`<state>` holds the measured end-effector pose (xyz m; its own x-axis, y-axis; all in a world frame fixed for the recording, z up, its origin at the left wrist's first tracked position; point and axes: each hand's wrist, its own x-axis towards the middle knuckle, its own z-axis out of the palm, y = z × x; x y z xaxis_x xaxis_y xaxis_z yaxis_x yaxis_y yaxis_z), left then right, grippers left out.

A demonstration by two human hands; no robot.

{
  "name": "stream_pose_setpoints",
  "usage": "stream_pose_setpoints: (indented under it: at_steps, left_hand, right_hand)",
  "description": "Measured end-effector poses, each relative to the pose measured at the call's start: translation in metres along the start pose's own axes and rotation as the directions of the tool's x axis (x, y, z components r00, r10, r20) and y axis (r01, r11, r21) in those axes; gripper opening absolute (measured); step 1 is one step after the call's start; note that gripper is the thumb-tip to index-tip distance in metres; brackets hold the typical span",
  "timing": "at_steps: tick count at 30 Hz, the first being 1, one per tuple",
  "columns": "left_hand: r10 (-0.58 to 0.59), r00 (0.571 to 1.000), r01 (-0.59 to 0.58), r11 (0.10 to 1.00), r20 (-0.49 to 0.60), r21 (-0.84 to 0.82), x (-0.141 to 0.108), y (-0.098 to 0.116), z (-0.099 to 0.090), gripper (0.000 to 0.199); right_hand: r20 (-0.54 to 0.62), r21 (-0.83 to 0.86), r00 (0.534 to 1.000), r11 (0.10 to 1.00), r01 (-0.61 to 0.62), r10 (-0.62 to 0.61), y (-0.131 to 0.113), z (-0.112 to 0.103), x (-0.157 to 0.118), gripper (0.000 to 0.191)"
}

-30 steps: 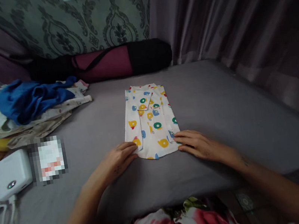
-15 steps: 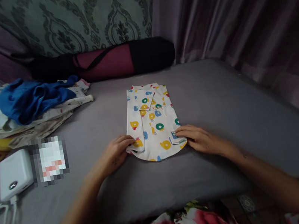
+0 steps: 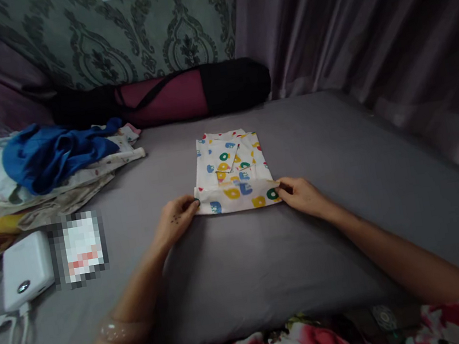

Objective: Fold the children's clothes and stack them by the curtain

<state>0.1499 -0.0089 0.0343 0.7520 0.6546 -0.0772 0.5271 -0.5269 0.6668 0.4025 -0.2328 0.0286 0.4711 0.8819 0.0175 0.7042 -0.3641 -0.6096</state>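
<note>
A white shirt (image 3: 232, 165) printed with yellow, blue and green figures lies on the grey surface in front of me, its sleeves folded in over the body. Its near end is turned up over the rest, making a straight front edge. At the left corner of that fold, my left hand (image 3: 178, 218) pinches the cloth between thumb and fingers. My right hand (image 3: 300, 193) grips the right corner in the same way.
Crumpled clothes with a blue piece (image 3: 56, 153) on top lie at the left. Nearer are a white power bank (image 3: 27, 268) with cables and a blurred item (image 3: 84, 250). Behind the shirt lies a long maroon and black bag (image 3: 169, 97).
The near end of the shirt has been lifted and folded away from me. Both hands have moved slightly forward with its corners, and the curved hem no longer faces me.
</note>
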Motion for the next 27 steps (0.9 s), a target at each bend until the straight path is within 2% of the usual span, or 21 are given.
stream_pose_setpoints:
  at_steps: [2, 5, 7, 11, 14, 17, 19, 22, 24, 27]
  left_hand:
    - [-0.05, 0.998, 0.051, 0.998, -0.035, 0.024, 0.003, 0.003, 0.004, 0.032]
    - [-0.067, 0.993, 0.071, 0.996, -0.093, 0.047, 0.003, 0.006, 0.008, 0.033]
    - [-0.051, 0.993, 0.057, 0.997, -0.111, 0.059, 0.002, 0.006, 0.01, 0.037]
    - [-0.002, 0.995, 0.012, 0.995, -0.097, 0.103, 0.0, 0.0, 0.012, 0.035]
    - [0.076, 0.99, -0.049, 0.976, -0.119, 0.212, -0.003, -0.005, 0.012, 0.032]
    - [0.252, 0.947, -0.168, 0.917, -0.197, 0.362, -0.008, -0.001, 0.013, 0.031]
    - [0.353, 0.917, -0.258, 0.88, -0.187, 0.399, -0.012, 0.009, 0.016, 0.031]
    - [0.453, 0.886, -0.397, 0.85, -0.097, 0.346, -0.014, 0.025, 0.028, 0.031]
    - [0.485, 0.872, -0.44, 0.833, -0.061, 0.336, -0.013, 0.03, 0.039, 0.034]
    - [0.425, 0.905, -0.379, 0.827, -0.02, 0.415, -0.01, 0.028, 0.054, 0.039]
  right_hand:
    - [-0.058, -0.107, 0.996, 0.991, -0.079, 0.073, -0.002, 0.007, 0.0, 0.028]
    - [-0.084, -0.22, 0.991, 0.968, -0.12, 0.104, -0.007, 0.013, -0.003, 0.045]
    - [-0.074, -0.295, 0.992, 0.948, -0.115, 0.098, -0.01, 0.015, -0.006, 0.049]
    - [-0.016, -0.4, 0.998, 0.914, -0.064, 0.063, -0.011, 0.014, -0.01, 0.045]
    - [-0.011, -0.448, 1.0, 0.894, -0.029, 0.026, -0.013, 0.011, -0.013, 0.04]
    - [-0.011, -0.491, 0.992, 0.865, 0.101, -0.122, -0.022, 0.008, -0.01, 0.041]
    - [0.077, -0.477, 0.949, 0.825, 0.304, -0.306, -0.029, 0.009, -0.005, 0.044]
    - [0.255, -0.379, 0.824, 0.732, 0.567, -0.506, -0.035, 0.016, 0.008, 0.051]
    - [0.327, -0.333, 0.78, 0.707, 0.624, -0.534, -0.034, 0.021, 0.017, 0.054]
    - [0.369, -0.305, 0.773, 0.718, 0.625, -0.516, -0.027, 0.029, 0.025, 0.056]
